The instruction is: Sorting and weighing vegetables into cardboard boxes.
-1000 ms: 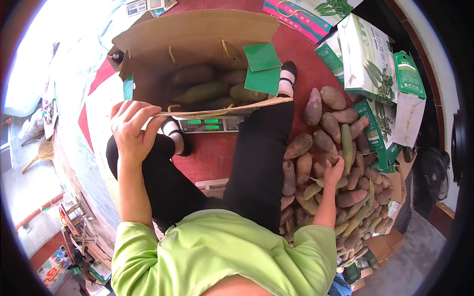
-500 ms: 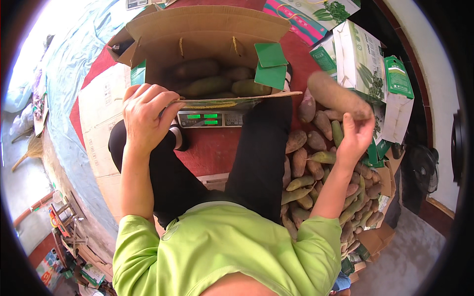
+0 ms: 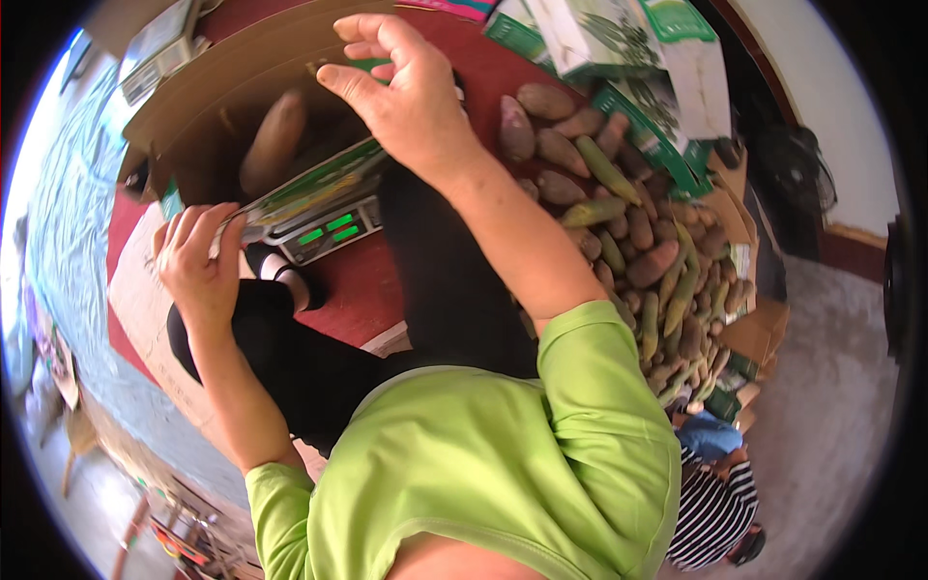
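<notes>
A red floor covering [image 3: 358, 300] lies under the work in the head view, with a crumpled blue plastic sheet [image 3: 72, 217] off to the left and a grey concrete floor [image 3: 822, 396] to the right. Through my feed, the whole scene has swung since the last frame: the heap of tubers [image 3: 650, 263] sits further left in the picture, and a person in a striped shirt [image 3: 717, 512] now shows clearly at lower right.

The right hand [image 3: 401, 92], which half a second ago gripped a brown tuber above the heap, has come across to the open carton [image 3: 198, 111]. I see its thumb and fingers spread wide, with nothing between them. The brown tuber [image 3: 275, 143] is inside the carton's opening, tilted and motion-blurred; I can't tell whether it touches anything in there. The left hand [image 3: 200, 259] has stayed on the carton's near edge, pinching it between thumb and fingers.

A weighing scale [image 3: 329, 232] with green-lit readouts pokes out just beneath the carton. My line of sight is blocked by the right hand and forearm over the carton's right end, and the carton's dim interior hides its bottom. Printed white-and-green boxes [image 3: 609, 39] stand beyond the heap, near a black fan [image 3: 788, 166]; another scale [image 3: 158, 50] is at upper left.
</notes>
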Tool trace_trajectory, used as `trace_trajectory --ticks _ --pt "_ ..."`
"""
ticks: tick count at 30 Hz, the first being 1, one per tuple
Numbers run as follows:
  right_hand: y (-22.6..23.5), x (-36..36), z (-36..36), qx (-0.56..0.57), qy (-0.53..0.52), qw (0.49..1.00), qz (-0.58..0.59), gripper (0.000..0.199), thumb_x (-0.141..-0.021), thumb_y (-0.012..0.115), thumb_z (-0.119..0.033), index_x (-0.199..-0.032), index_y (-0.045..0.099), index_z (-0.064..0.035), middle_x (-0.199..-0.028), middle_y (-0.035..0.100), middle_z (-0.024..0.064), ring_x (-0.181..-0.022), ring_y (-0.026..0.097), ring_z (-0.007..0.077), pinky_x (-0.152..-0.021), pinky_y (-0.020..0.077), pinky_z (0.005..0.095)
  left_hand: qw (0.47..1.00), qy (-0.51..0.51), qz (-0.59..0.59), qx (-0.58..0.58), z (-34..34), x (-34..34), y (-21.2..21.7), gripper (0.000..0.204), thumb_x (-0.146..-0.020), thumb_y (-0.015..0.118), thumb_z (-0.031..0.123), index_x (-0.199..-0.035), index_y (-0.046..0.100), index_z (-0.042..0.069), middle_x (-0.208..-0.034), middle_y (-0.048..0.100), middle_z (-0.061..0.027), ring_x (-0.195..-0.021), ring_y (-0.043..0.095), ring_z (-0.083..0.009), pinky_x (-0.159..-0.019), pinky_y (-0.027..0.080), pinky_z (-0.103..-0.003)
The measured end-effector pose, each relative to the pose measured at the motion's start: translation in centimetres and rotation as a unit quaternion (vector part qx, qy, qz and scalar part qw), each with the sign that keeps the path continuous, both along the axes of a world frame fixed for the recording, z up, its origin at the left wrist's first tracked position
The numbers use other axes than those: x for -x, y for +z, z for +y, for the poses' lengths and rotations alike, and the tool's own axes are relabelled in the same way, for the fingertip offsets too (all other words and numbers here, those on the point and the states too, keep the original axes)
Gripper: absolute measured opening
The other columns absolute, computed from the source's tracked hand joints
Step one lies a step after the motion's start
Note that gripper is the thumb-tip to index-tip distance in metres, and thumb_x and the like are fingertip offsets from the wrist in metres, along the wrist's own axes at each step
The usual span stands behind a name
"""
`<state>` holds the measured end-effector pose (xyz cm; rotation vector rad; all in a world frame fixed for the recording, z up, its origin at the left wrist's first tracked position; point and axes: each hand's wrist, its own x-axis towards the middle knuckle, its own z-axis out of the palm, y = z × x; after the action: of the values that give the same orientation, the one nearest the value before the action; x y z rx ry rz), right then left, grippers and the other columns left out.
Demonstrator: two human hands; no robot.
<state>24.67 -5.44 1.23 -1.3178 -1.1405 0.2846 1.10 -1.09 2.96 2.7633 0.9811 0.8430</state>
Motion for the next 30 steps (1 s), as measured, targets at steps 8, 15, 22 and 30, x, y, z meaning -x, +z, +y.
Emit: trace_trajectory --ticks 8,15,22,30 --pt "-6.7 -3.8 -10.9 0.02 -0.188 0.981 -0.041 0.026 -0.073 0.067 -0.001 -0.097 0.06 -0.0043 -0.094 0.061 0.01 -0.084 0.058 0.0246 -0.075 0.0461 0.0326 1.0 0.008 0.02 -0.006 -0.5 -0.1 -0.7 0.009 -0.078 0.066 0.013 -0.085 0.066 0.007 -0.078 0.063 -0.0045 -0.077 0.06 -0.0219 -0.078 0.042 -0.033" --pt "-19.5 -4.1 -21.6 0.301 -0.176 0.935 0.069 0.023 -0.079 0.064 -0.013 -0.101 0.061 -0.0063 -0.097 0.062 0.0112 -0.088 0.061 0.0268 -0.074 0.0479 0.0341 0.999 0.012 -0.019 0.022 0.3 0.0 -1.9 0.009 -0.082 0.065 0.016 -0.086 0.068 0.008 -0.082 0.066 -0.003 -0.078 0.061 -0.0179 -0.079 0.041 -0.031" --pt "-26.8 -5.7 -28.2 0.436 -0.237 0.857 0.137 0.02 -0.076 0.064 -0.015 -0.093 0.065 -0.0055 -0.089 0.067 0.0136 -0.083 0.065 0.0269 -0.075 0.0501 0.0361 0.999 0.017 -0.029 0.007 0.4 0.2 -2.0 0.011 -0.085 0.062 0.014 -0.087 0.069 0.006 -0.083 0.067 -0.0032 -0.079 0.061 -0.0178 -0.08 0.042 -0.031" --pt "-35.8 -11.5 -33.0 0.477 -0.359 0.78 0.185 0.028 -0.077 0.066 -0.008 -0.103 0.061 0.0016 -0.09 0.066 0.0117 -0.073 0.062 0.0166 -0.062 0.0496 0.0307 0.999 0.016 -0.006 -0.04 0.4 -0.5 -2.0 0.014 -0.087 0.056 0.01 -0.09 0.068 0.003 -0.084 0.067 -0.0068 -0.079 0.061 -0.0211 -0.077 0.045 -0.032"
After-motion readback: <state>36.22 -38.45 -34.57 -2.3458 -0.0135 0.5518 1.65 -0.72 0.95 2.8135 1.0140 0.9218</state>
